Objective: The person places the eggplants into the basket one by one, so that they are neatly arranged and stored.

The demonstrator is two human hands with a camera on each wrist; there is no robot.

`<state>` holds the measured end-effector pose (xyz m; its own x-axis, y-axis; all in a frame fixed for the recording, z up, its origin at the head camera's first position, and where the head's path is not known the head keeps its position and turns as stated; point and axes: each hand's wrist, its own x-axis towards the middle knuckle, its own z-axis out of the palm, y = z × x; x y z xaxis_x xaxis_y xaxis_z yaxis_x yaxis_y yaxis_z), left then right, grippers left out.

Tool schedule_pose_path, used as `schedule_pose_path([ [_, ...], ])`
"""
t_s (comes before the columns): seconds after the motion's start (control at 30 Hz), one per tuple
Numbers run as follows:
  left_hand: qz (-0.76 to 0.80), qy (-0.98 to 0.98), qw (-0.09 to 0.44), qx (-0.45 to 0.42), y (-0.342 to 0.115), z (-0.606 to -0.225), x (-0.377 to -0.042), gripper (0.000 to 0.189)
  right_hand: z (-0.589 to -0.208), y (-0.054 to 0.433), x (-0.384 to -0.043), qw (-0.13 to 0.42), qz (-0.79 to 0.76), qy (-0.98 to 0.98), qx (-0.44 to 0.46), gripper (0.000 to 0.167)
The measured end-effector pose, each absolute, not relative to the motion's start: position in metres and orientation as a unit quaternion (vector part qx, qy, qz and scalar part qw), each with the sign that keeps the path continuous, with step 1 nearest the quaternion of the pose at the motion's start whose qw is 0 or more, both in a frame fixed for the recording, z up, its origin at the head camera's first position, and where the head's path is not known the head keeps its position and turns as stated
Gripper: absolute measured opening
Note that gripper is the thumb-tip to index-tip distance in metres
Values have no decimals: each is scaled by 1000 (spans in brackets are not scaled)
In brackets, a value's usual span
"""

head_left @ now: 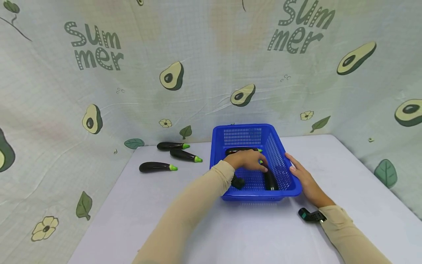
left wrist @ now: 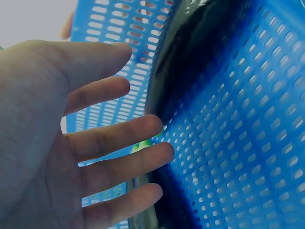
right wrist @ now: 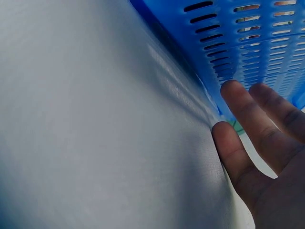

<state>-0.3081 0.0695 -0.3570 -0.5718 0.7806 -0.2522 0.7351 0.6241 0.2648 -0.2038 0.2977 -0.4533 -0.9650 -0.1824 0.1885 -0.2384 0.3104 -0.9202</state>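
My left hand (head_left: pixel 248 160) is inside a blue plastic basket (head_left: pixel 244 193), above an eggplant (head_left: pixel 271 180) lying along the right side. In the left wrist view the fingers are spread and nearly straight beside a glossy dark eggplant (left wrist: pixel 190 52), with nothing gripped. A second eggplant (head_left: pixel 238 149) lies across the back of the basket, partly hidden by the left hand. Outside, my right hand (head_left: pixel 308 183) rests against the basket's right wall with fingers extended; the right wrist view shows its fingertips at the slotted blue wall (right wrist: pixel 248 57).
To the basket's left, three eggplants lie on the white table (head_left: pixel 138 216): one at the back (head_left: pixel 169 146), one angled in front of it (head_left: pixel 183 155), one nearer (head_left: pixel 155 167). A printed cloth (head_left: pixel 204 99) hangs behind. Each wrist wears a black device (head_left: pixel 311 215).
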Motion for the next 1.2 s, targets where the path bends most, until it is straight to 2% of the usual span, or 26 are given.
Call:
schedule_pose_path([
  [0.5, 56, 874, 220, 429, 87, -366, -306, 40, -451, 298, -203, 24, 572, -809, 130, 56],
  [1.2, 76, 855, 254, 447, 94, -373, -307, 45, -451, 297, -202, 27, 568, -813, 127, 57],
])
